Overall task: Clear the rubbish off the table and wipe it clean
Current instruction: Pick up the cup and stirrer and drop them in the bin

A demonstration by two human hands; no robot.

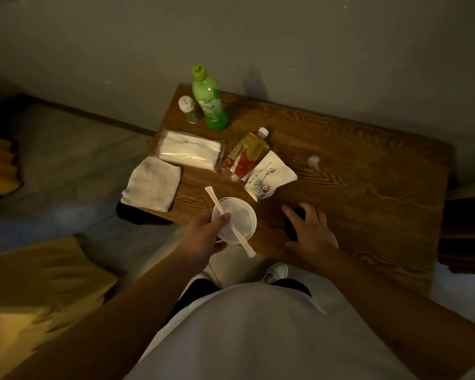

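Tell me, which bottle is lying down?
The clear plastic bottle with the red-and-yellow label and white cap lies on its side. The tall green plastic bottle behind it stands upright, as does the small white-capped shaker.

Dim light; grey wall [313, 37] behind wooden table [368, 187], pale floor [66, 160].

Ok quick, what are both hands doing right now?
Left hand: holds white cup and paper-wrapped straw.
Right hand: grips a black object.

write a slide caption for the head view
Left hand holds a white cup and wrapped straw; right hand grasps a dark object.
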